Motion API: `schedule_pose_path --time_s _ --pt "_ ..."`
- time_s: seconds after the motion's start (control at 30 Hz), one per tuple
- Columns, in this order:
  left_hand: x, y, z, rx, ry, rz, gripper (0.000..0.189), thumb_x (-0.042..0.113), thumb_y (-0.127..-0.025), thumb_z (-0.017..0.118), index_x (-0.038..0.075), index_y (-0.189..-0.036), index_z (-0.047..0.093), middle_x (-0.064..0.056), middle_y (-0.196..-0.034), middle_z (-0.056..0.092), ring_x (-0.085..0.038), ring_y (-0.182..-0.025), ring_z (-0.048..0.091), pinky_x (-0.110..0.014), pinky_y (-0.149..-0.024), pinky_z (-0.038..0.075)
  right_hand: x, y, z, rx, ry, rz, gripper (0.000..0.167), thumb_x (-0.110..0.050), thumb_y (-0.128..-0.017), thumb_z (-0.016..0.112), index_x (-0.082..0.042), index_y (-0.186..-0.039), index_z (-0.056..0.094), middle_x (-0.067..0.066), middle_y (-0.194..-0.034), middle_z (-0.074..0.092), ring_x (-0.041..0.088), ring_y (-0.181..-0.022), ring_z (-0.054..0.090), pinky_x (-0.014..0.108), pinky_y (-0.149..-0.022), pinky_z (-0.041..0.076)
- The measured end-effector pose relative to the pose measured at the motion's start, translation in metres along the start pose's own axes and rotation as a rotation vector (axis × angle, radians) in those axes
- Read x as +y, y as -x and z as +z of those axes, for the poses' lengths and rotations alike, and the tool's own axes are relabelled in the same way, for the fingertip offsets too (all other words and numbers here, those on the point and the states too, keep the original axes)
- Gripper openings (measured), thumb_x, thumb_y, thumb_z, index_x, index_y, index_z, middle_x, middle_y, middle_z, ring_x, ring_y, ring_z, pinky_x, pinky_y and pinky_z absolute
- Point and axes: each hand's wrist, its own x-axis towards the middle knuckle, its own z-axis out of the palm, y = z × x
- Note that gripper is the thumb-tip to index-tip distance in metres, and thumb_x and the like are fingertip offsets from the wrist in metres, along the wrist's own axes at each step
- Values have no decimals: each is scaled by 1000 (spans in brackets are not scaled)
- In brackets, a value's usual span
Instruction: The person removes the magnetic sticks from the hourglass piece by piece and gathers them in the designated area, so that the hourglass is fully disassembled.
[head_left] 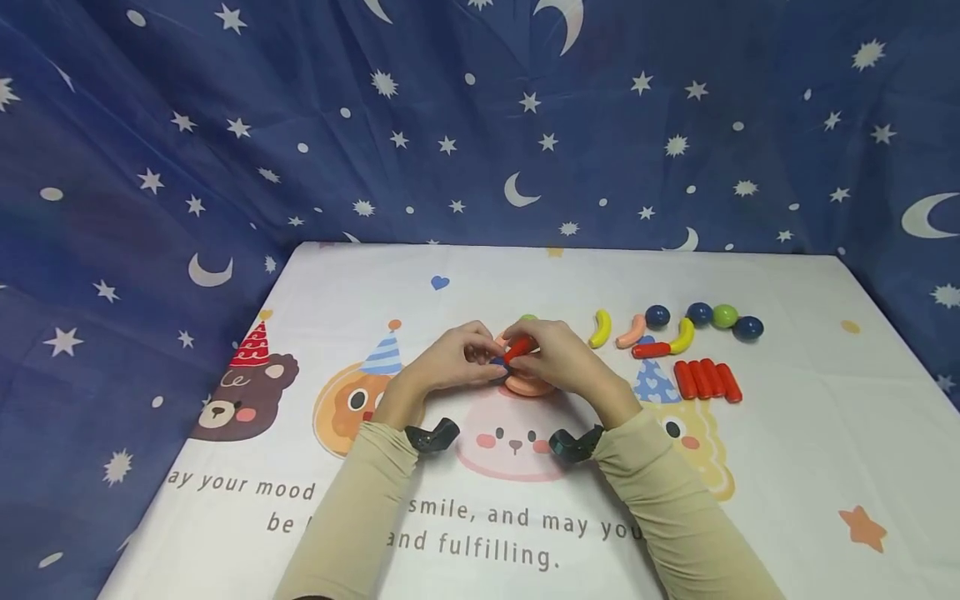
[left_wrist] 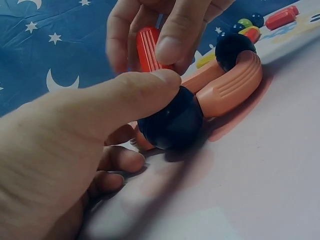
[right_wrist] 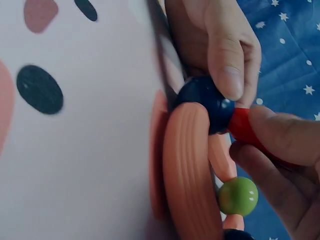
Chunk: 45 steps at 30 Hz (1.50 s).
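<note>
Over the middle of the table, my left hand pinches a dark blue ball between thumb and fingers. My right hand holds a short red rod by thumb and fingertips. In the right wrist view the rod's end meets the ball. Ribbed orange curved pieces adjoin the same ball, low over the tablecloth. Farther along this assembly are a second dark blue ball and a green ball. Fingers hide part of the rod and the joints.
Right of my hands lie a yellow curved piece, a pink curved piece, several blue and green balls, and a red rod touching another yellow curve. Several red rods lie in a row. A starry blue curtain hangs behind.
</note>
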Motion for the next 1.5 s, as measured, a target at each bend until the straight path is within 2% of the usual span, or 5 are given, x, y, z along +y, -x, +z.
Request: schedule_pose_path --time_s 0.77,1.0,1.2,1.4,1.5 --pt "-1 -1 2 -13 70 -15 24 19 -78 79 13 -101 72 -5 -100 57 -22 -87 57 -26 -78 45 -26 6 -4 17 159 20 18 -10 -76 78 -9 -92 73 2 -88 70 17 -86 64 31 -79 56" --pt "-3 1 -2 -26 8 -9 23 29 -80 77 21 -101 72 3 -97 56 -12 -85 55 -24 -74 45 -32 26 -57 268 98 -39 18 -7 -75 79 -7 -92 73 6 -90 67 20 -81 66 34 -72 58" --pt "-1 2 -2 -9 14 -37 22 29 -79 78 20 -99 72 1 -97 55 -15 -86 54 -28 -77 43 -2 58 -113 310 91 144 32 -8 -80 75 -6 -111 70 13 -105 60 29 -94 63 44 -83 54" --pt "0 0 1 -9 22 -46 24 31 -78 78 20 -98 72 -1 -98 56 -17 -87 53 -31 -79 43 46 99 -147 349 20 359 51 -24 -85 72 -8 -130 55 17 -110 64 29 -92 64 16 -66 51" --pt "2 0 1 -19 10 -49 22 31 -78 78 21 -97 72 2 -97 56 -15 -87 53 -30 -80 43 69 123 -155 407 -35 493 56 -41 -83 71 -9 -126 55 2 -100 67 18 -86 59 21 -70 47"
